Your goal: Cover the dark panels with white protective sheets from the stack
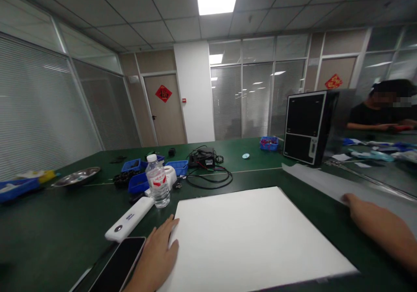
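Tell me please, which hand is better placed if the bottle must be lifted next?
Left, I think. The left hand is by the white sheet, near the bottle; the right hand is far across, at the grey sheet.

Green table [42,227], its surface bearing a white board [241,240], with a phone [119,264], white case [130,219] and bottle [158,185] left of it; a grey sheet [322,180], computer tower [301,125], cables [210,183], blue trays [138,183] and metal dish [76,177] lie around

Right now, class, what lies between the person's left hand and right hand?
In the head view, the white sheet and a strip of bare green table lie between the left hand and the right hand.
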The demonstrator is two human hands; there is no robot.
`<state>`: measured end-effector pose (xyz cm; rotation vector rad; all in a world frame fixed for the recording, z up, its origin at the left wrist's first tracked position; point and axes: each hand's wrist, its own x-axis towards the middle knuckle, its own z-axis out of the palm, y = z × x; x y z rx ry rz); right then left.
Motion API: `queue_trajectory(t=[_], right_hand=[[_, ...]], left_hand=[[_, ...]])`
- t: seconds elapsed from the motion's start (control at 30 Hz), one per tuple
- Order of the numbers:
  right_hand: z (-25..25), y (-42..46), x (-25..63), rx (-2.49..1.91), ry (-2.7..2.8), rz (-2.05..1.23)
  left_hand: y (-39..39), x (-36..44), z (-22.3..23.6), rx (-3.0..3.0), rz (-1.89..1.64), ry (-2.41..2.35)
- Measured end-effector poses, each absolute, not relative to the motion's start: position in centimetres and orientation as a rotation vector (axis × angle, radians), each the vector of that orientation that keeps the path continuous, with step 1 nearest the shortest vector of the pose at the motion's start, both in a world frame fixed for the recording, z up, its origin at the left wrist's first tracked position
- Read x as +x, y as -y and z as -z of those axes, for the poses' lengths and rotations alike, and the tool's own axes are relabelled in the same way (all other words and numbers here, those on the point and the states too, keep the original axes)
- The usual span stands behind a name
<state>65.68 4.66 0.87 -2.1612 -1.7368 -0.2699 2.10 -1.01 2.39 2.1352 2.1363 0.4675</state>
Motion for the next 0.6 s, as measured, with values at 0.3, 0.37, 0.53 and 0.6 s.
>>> queue_trajectory(t=[0.3,0.37,0.53,0.6], right_hand=[[-3.1,-1.4,54.1,-1.661,2.407,0.175],[-4.1,0.1,51.0,-1.426,2.624,0.129],[-6.4,2.5,46.9,-1.069,2.849,-0.037],[-5.9,1.9,47.8,-1.149,2.771,-0.016]], left_hand=[[0.9,1.7,-2.4,2.182,-0.474,-2.095],[0.9,1.8,-2.5,2.18,-0.486,-2.09],[0.8,2.0,-2.6,2.124,-0.545,-2.056],[0.6,2.0,-2.5,2.106,-0.53,-2.051]])
